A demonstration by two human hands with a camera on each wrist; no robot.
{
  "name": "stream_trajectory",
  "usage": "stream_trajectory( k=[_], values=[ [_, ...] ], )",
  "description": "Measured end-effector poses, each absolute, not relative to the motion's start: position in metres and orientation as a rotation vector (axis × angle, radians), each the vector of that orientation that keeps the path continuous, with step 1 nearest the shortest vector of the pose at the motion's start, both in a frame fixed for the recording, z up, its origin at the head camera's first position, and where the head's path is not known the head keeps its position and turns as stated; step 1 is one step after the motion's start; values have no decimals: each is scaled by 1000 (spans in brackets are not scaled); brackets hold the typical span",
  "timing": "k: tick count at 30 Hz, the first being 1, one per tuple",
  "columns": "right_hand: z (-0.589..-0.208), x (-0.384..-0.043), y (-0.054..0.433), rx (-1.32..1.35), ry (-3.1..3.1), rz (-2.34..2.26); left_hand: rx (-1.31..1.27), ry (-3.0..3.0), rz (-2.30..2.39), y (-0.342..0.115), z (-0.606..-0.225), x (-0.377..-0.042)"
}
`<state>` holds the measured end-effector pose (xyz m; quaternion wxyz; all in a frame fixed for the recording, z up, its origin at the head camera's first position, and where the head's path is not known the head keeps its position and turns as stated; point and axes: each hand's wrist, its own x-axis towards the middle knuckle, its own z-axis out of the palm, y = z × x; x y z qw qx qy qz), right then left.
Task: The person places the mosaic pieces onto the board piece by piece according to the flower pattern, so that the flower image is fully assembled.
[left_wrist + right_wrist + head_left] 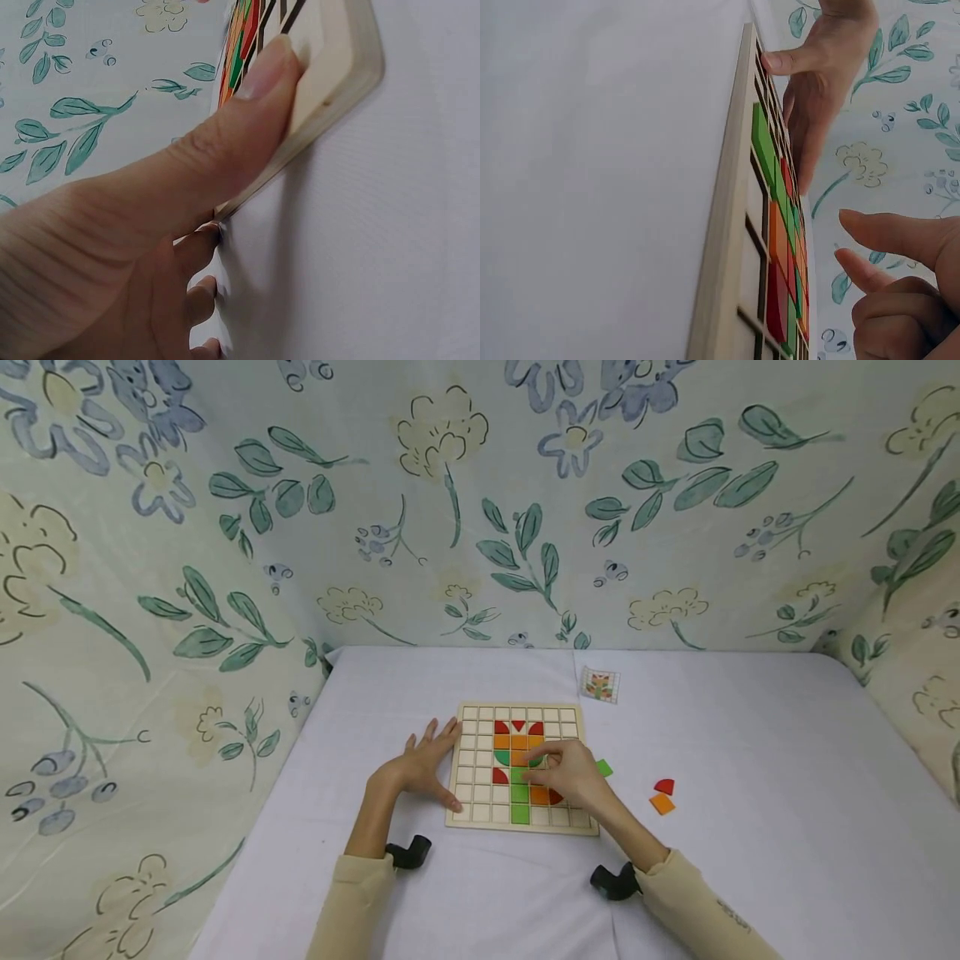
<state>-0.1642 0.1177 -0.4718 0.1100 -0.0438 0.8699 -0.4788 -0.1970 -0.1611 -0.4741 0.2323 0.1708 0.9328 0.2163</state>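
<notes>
A wooden grid board [522, 830] lies on the table with flat coloured pieces in its cells. Green squares [520, 814] form a column below orange squares [501, 742], and red pieces [500, 727] sit near the top. My left hand [420, 768] rests at the board's left edge, fingers spread; in the left wrist view its thumb [266, 82] presses the rim near a corner. My right hand [573, 774] hovers over the board's middle right, hiding some cells. In the right wrist view its thumb and index finger [889, 232] stand apart, with nothing seen between them.
Right of the board lie a loose red quarter-round piece [664, 787] and an orange square [662, 804]. A green square [603, 767] lies by the board's right edge. Behind it is a small pattern card [600, 685]. A floral cloth [450, 568] hangs at the back.
</notes>
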Motion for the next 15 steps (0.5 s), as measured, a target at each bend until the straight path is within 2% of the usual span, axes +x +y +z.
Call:
stream_trajectory(
  k=[15],
  values=[
    [-481, -151, 208, 14, 2699, -1295, 463, 2577, 597, -161, -475, -195]
  ],
)
